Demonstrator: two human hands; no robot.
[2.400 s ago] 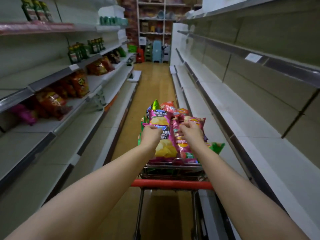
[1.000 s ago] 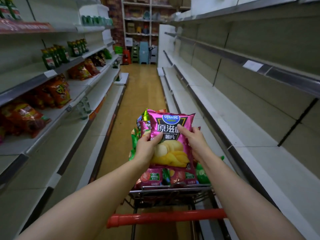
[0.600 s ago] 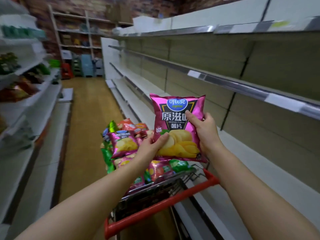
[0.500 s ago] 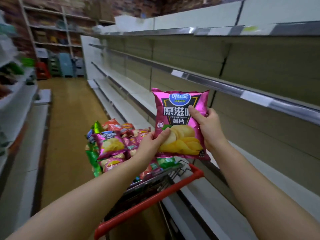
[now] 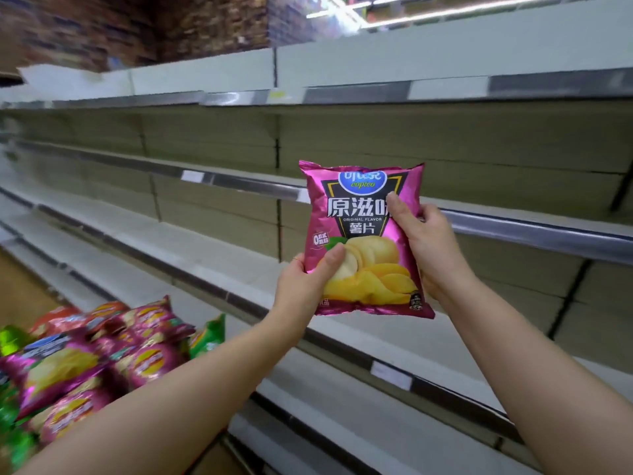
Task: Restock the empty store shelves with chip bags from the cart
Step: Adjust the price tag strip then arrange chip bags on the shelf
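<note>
Chip bag, pink, upright in the grip of left hand and right hand; heap of bags lower left.

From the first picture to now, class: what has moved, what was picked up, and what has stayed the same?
The left hand and right hand lifted the pink chip bag off the heap of bags and carried it up and rightward, before the right-hand shelves. Both hands grip it by its side edges. The heap stayed put; those shelves stay bare.
</note>
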